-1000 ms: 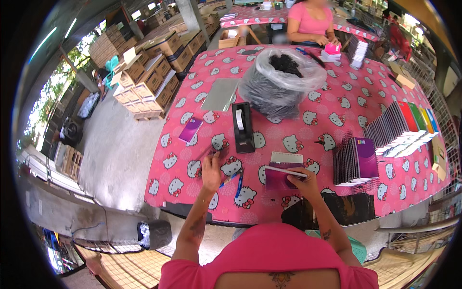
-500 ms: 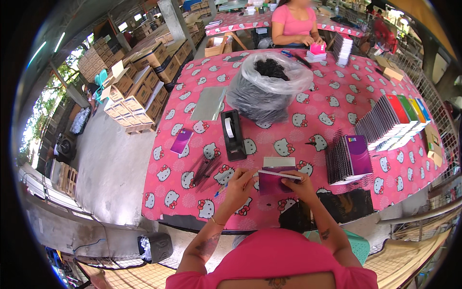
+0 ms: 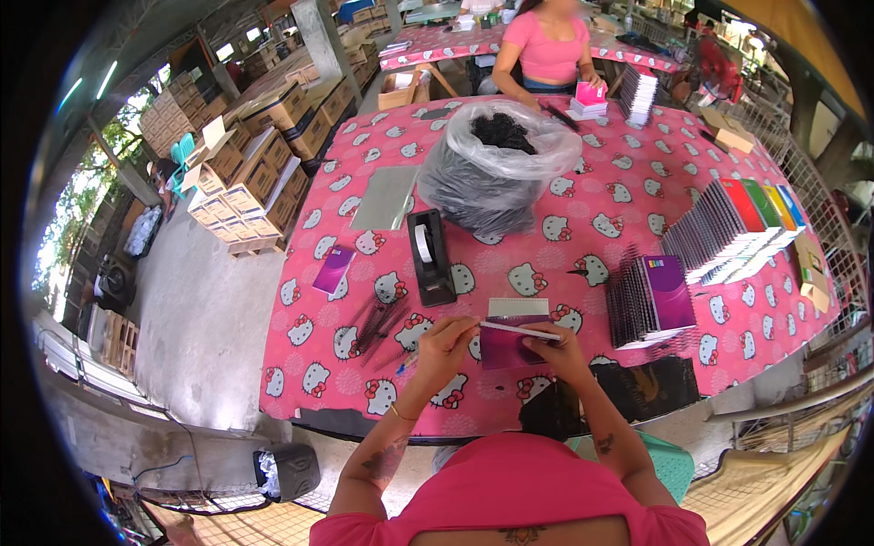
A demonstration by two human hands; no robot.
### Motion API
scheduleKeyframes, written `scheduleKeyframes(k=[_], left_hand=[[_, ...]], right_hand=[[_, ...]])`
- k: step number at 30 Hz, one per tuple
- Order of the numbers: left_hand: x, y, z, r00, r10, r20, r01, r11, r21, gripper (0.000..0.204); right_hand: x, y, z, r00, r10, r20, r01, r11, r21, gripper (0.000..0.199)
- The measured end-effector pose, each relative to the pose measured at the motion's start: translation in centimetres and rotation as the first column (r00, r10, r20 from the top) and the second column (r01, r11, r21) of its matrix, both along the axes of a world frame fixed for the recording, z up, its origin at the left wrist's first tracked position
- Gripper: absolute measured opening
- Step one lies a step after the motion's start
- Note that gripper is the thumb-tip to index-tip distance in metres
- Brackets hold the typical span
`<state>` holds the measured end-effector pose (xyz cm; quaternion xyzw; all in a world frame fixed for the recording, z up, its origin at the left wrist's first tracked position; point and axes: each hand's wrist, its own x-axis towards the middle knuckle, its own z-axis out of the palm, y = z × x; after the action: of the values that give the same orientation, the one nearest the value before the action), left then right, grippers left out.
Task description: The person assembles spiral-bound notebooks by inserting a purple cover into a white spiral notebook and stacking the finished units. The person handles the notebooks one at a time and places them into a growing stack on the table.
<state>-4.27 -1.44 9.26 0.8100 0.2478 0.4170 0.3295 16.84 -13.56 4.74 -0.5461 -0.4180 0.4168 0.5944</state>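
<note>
head | purple packet between left hand and right hand

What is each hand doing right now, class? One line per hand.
Left hand: closed on the near-left edge of the purple booklet.
Right hand: closed on the same booklet's right side.

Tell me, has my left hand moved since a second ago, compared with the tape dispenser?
Yes. The left hand has shifted rightward, from left of and below the black tape dispenser to right below it, meeting the purple booklet held with the right hand.
</note>
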Motion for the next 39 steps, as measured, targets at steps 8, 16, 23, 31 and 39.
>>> scheduleKeyframes(k=[8, 16, 23, 31, 39], left_hand=[[-0.1, 0.3, 0.4, 1.0, -0.024, 0.003, 0.024, 0.998, 0.063, 0.017], [0.3, 0.6, -0.6, 0.998, 0.027, -0.061, -0.019, 0.992, 0.128, 0.022], [-0.1, 1.4, 2.9, 0.97, -0.167, -0.177, 0.164, 0.986, -0.033, 0.019], [-0.1, 2.0, 2.6, 0.947, -0.205, -0.247, 0.234, 0.968, 0.094, 0.02], [-0.3, 2.7, 3.0, 0.924, -0.27, -0.272, 0.299, 0.952, 0.069, 0.017]], right_hand=[[-0.1, -0.1, 0.1, 1.0, -0.014, 0.009, 0.014, 1.0, -0.006, 0.025], [0.0, -0.4, 0.0, 0.995, -0.022, 0.101, 0.021, 1.0, 0.008, 0.026], [0.4, -0.1, 0.1, 0.992, 0.049, 0.116, -0.053, 0.998, 0.032, 0.027], [0.8, -0.1, 0.0, 0.991, 0.081, 0.104, -0.085, 0.996, 0.036, 0.025], [0.8, -0.1, -0.7, 0.982, 0.075, 0.176, -0.083, 0.996, 0.04, 0.025]])
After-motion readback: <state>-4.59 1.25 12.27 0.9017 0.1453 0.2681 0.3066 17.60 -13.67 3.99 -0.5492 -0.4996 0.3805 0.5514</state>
